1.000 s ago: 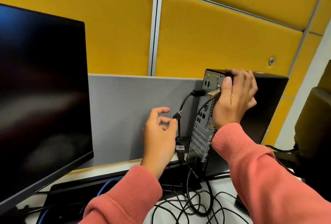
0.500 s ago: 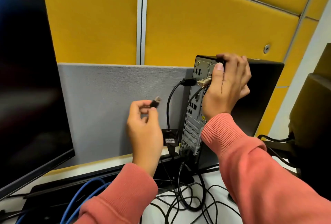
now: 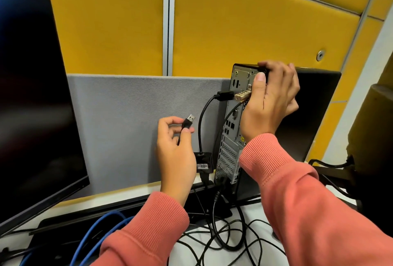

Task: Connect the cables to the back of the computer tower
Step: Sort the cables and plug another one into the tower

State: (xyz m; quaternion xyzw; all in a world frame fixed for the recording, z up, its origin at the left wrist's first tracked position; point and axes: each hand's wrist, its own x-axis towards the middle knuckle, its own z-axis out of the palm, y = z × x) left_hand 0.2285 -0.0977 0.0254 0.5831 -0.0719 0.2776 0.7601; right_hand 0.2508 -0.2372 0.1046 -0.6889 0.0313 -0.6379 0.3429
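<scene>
One head-worn wide-angle view, aimed forward and slightly down.

The scene is seen from close behind the person's raised forearms, facing the yellow partition wall (image 3: 244,31); the computer tower (image 3: 232,129) is framed right of centre at arm's reach, a monitor (image 3: 36,99) is cut off at the left edge. No second view is given.

White desk (image 3: 263,219), computer tower (image 3: 308,121), monitor (image 3: 32,95), tangled cables (image 3: 223,242)
</scene>
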